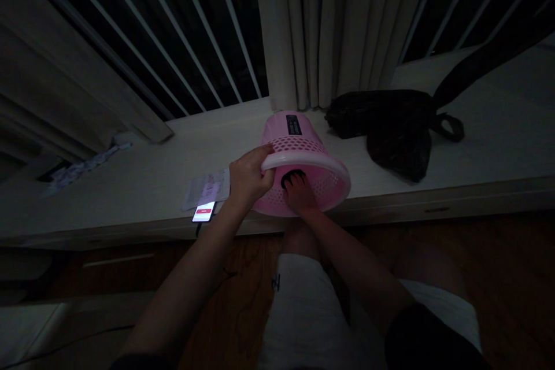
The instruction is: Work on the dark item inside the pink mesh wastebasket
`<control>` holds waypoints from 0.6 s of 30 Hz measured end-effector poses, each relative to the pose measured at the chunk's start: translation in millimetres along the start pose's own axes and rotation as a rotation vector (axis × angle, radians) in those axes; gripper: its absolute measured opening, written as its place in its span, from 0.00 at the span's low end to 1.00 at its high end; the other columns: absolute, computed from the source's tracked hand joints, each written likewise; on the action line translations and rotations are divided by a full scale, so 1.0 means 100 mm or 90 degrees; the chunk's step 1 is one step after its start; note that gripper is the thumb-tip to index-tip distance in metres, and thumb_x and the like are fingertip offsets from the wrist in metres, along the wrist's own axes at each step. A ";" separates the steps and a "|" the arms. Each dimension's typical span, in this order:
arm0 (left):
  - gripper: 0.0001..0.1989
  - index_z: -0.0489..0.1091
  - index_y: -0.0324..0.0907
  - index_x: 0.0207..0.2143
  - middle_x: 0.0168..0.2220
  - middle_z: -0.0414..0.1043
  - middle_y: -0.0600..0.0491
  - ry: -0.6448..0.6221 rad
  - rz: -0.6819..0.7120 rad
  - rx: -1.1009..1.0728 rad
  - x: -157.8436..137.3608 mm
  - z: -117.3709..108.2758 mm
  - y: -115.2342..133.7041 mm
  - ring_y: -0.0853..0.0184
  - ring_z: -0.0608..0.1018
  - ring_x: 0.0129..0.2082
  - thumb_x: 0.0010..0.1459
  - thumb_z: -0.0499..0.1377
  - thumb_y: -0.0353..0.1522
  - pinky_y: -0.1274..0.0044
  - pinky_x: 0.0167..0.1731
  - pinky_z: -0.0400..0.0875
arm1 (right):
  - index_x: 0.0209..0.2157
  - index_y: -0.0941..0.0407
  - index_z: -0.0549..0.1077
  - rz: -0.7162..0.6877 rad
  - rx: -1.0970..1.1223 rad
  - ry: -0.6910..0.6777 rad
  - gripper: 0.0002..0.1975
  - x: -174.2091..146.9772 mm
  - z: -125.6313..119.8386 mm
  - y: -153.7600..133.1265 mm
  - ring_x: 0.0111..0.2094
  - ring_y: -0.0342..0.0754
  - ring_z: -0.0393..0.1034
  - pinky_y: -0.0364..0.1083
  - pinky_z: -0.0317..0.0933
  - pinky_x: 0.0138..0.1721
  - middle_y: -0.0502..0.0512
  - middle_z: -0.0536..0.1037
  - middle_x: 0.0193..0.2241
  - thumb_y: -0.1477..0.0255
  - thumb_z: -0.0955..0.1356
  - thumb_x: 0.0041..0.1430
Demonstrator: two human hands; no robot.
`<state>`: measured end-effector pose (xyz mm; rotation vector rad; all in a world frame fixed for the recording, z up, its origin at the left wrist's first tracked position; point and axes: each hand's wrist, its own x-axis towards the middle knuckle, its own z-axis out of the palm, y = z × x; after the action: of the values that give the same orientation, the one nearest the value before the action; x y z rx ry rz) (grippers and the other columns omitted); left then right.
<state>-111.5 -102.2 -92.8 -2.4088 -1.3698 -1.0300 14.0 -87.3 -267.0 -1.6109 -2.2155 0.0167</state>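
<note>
A pink plastic basket (299, 144) with a perforated wall lies tilted on the pale ledge, its mouth facing me. My left hand (250, 176) is closed around the left side of its rim. Reaching into the mouth, my right hand (299, 193) has its fingers over a small black item (287, 178), which it seems to grip near the basket's bottom. What this dark item is cannot be made out. A black label with pale print (293, 125) is on the basket's outer wall.
Black plastic bags (401, 127) lie on the ledge (485, 150) to the right. Left of the basket are a lit phone (203, 211) with a cable and some papers (199, 188). Curtains (312, 29) and barred windows stand behind. My knees are below the ledge, above a wooden floor.
</note>
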 end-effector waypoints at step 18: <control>0.12 0.67 0.42 0.38 0.42 0.73 0.48 0.102 -0.622 -0.146 -0.77 -0.45 -1.28 0.64 0.75 0.43 0.57 0.56 0.40 0.75 0.39 0.69 | 0.46 0.59 0.73 0.002 -0.010 0.006 0.16 0.00 -0.03 0.03 0.55 0.58 0.58 0.57 0.43 0.60 0.65 0.71 0.49 0.68 0.61 0.61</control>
<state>-262.7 -105.4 -131.0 -1.6421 -2.5390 -1.5815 18.1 -86.6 -264.9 -1.6186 -2.2119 -0.0074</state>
